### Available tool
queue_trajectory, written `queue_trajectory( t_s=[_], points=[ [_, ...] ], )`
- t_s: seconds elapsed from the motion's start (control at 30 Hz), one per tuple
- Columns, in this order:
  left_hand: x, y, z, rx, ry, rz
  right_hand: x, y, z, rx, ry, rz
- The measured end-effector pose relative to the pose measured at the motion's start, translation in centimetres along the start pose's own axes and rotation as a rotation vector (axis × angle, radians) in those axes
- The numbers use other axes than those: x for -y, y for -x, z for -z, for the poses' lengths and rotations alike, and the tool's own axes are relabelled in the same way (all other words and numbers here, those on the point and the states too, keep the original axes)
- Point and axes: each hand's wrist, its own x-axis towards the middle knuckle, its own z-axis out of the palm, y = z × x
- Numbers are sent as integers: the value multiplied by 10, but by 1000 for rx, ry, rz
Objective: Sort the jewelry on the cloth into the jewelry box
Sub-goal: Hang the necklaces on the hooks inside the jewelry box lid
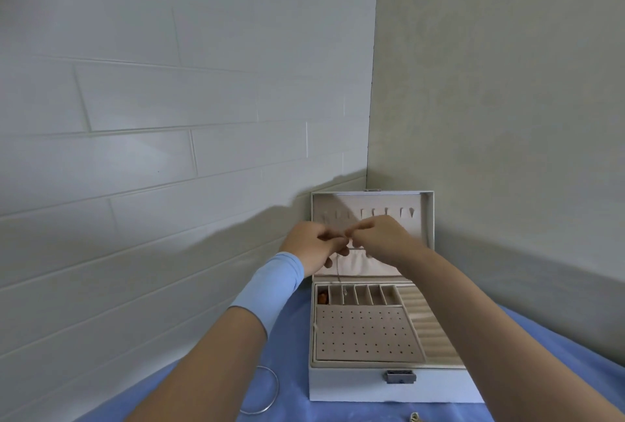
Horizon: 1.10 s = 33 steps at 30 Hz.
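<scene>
An open white jewelry box [355, 384] stands on the blue cloth [291, 354], its lid upright against the wall corner. In front of the lid's hooks, my left hand [313, 245] and my right hand [382, 235] meet and both pinch a thin necklace chain [339, 269]. The chain hangs down from my fingers towards the small compartments at the back of the tray. A reddish piece [323, 298] lies in the leftmost compartment. A silver bangle [269, 391] lies on the cloth left of the box, partly hidden by my left forearm.
A small pale piece of jewelry [415, 417] shows at the bottom edge on the cloth. A white tiled wall rises on the left and a plain wall on the right, meeting just behind the box.
</scene>
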Motion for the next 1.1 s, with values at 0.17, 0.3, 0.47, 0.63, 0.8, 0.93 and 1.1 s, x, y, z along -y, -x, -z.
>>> queue_trajectory(
  t_s=[0.17, 0.3, 0.47, 0.63, 0.8, 0.93, 1.1],
  points=[
    [-2, -5, 1, 4, -113, -44, -15, 6, -17, 189, 43, -31],
    [-2, -8, 2, -44, -203, -62, -21, -3, -17, 75, 85, 16],
    [8, -11, 0, -27, -513, 25, -9, -13, 2, -44, 199, 83],
    [13, -16, -15, 83, -864, -4, 4, -26, 13, -120, 218, 95],
    [18, -21, -19, 91, -935, -16, 10, -36, 11, -161, 275, 114],
    [20, -22, -14, 72, -860, -52, 6, -42, 2, -147, 316, 128],
    [24, -24, -7, 71, -807, -62, -14, -40, -12, -11, 494, 88]
  ],
)
